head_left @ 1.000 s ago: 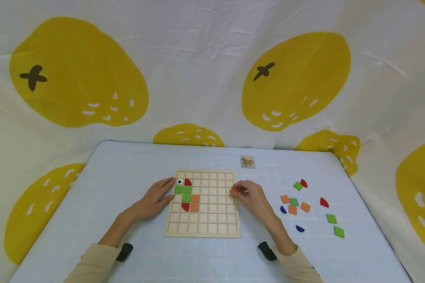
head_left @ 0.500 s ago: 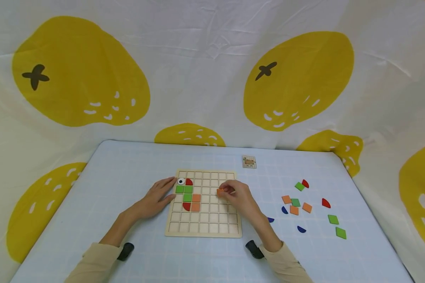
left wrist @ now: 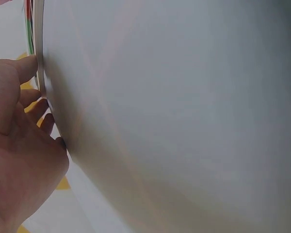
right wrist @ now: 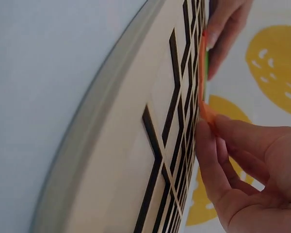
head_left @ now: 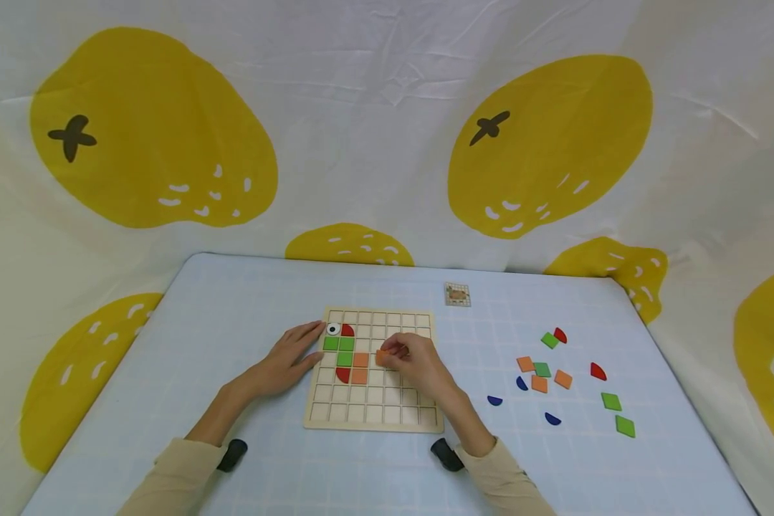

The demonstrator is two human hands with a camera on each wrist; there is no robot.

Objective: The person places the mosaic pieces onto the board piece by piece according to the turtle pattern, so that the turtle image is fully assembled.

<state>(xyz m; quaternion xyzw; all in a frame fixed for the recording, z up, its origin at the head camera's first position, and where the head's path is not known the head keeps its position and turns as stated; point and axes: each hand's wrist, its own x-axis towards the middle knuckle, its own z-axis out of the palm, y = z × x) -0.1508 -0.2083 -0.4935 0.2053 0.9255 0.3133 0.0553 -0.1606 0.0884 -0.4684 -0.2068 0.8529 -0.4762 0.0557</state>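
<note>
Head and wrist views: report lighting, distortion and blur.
Head: fairly even light, small square picture card too small to read; left wrist: pale blue tabletop soft, darker toward the right; right wrist: pale wooden grid board steeply foreshortened, edge curved.

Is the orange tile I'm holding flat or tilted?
Tilted: the right wrist view shows the orange tile slanting away from the board, pinched by your right hand.

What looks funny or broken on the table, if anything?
Nothing really stands out, and I see nothing broken or spilled. The placed tiles sit neatly in the board. The loose tiles on the right lie at mixed angles, and the right hand pinches one orange tile at a slant.
</note>
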